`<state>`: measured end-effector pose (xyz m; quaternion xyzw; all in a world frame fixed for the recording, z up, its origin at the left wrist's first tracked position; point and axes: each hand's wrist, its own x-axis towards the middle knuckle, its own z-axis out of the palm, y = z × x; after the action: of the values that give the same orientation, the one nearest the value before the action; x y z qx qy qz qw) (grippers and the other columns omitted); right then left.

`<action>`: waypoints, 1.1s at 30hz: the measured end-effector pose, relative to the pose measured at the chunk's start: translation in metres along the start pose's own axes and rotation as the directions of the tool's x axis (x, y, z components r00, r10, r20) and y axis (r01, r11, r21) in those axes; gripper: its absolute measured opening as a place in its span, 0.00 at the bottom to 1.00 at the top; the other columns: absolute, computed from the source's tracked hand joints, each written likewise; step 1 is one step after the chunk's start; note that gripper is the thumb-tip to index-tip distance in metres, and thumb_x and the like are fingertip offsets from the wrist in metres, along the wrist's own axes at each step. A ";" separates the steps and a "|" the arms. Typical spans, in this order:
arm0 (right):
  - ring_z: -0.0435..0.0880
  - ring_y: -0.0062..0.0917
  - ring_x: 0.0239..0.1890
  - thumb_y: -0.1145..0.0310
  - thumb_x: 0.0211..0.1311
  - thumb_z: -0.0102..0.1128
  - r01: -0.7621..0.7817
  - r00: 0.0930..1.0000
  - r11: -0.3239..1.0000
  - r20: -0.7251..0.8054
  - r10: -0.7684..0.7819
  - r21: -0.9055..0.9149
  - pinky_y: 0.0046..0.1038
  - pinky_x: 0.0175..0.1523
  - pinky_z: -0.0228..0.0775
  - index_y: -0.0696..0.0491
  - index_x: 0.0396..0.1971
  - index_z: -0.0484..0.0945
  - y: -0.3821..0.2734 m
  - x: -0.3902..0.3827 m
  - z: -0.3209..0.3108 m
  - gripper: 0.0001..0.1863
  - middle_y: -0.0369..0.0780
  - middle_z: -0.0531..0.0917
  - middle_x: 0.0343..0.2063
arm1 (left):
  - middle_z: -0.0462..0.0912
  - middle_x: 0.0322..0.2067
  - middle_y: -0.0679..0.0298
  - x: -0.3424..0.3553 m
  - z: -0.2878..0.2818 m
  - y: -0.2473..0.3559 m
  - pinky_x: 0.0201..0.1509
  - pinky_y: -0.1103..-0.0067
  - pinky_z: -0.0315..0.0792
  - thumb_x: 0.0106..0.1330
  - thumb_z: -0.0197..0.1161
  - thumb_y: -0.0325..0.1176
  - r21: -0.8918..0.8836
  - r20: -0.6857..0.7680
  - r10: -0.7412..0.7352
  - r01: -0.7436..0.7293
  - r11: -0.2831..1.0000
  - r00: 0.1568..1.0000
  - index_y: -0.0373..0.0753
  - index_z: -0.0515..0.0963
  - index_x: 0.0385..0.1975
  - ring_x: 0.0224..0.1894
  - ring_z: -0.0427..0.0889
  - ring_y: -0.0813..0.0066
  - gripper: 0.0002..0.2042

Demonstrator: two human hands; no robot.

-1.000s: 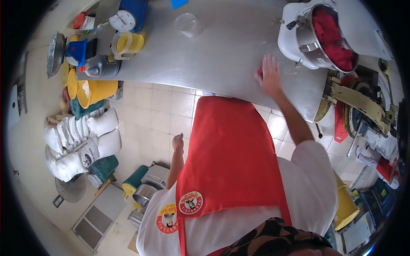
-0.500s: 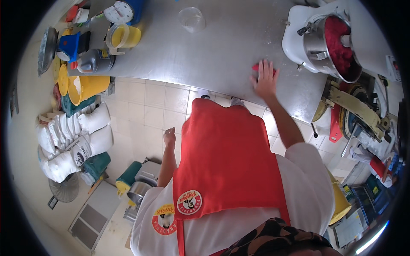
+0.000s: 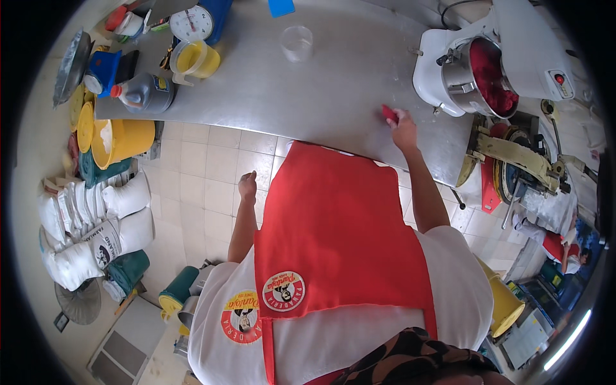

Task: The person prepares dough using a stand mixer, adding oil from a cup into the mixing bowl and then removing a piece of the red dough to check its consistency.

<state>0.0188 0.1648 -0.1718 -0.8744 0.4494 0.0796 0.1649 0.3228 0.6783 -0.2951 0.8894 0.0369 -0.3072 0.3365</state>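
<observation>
My right hand (image 3: 403, 130) is over the front right part of the steel table (image 3: 308, 96), its fingers closed on a small red piece (image 3: 389, 113). The piece sticks out past the fingertips toward the left; whether it is a scraper, a cloth or dough I cannot tell. My left hand (image 3: 247, 185) hangs beside my red apron, off the table, fingers loosely curled with nothing visible in them. Beyond my right hand stands a white stand mixer (image 3: 430, 77), its steel bowl (image 3: 459, 90) holding a deep red mass (image 3: 491, 77).
A clear plastic tub (image 3: 296, 43) stands toward the table's back. At the left are a yellow-filled jug (image 3: 199, 61), a grey jug (image 3: 146, 94) and a dial scale (image 3: 191, 24). White sacks (image 3: 128, 196) and a yellow bucket (image 3: 131, 140) flank the left. Another person (image 3: 557, 247) is far right.
My right hand, flat with spread fingers over the red piece before, has closed on it and drawn slightly lower in view. The left hand stays beside the apron. The whole view has shifted.
</observation>
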 end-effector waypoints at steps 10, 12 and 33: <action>0.84 0.45 0.59 0.66 0.72 0.68 0.125 0.910 0.897 -0.409 0.066 0.423 0.41 0.62 0.77 0.52 0.75 0.66 0.000 -0.001 0.033 0.35 0.48 0.80 0.63 | 0.89 0.53 0.48 0.012 -0.014 0.001 0.64 0.66 0.74 0.71 0.69 0.47 -0.002 0.048 -0.103 0.103 0.995 0.993 0.30 0.86 0.55 0.59 0.84 0.58 0.25; 0.82 0.45 0.62 0.64 0.72 0.67 0.067 0.926 0.958 -0.375 0.044 0.278 0.43 0.64 0.76 0.51 0.78 0.63 -0.010 -0.011 0.030 0.38 0.47 0.79 0.65 | 0.89 0.53 0.48 0.012 -0.016 -0.006 0.64 0.66 0.74 0.71 0.69 0.48 0.015 0.045 -0.106 0.105 0.994 0.993 0.30 0.86 0.56 0.59 0.84 0.58 0.25; 0.80 0.40 0.63 0.52 0.63 0.74 -0.222 0.963 0.975 -0.163 0.217 -0.012 0.49 0.63 0.72 0.47 0.62 0.83 -0.021 -0.009 0.034 0.29 0.43 0.81 0.61 | 0.89 0.47 0.49 0.026 -0.020 -0.012 0.59 0.66 0.76 0.71 0.69 0.47 -0.053 0.045 -0.093 0.095 0.994 0.995 0.28 0.85 0.52 0.52 0.86 0.58 0.24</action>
<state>0.0309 0.1955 -0.1959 -0.8253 0.5538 0.0337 0.1051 0.3512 0.6963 -0.3057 0.8705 0.0799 -0.3402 0.3467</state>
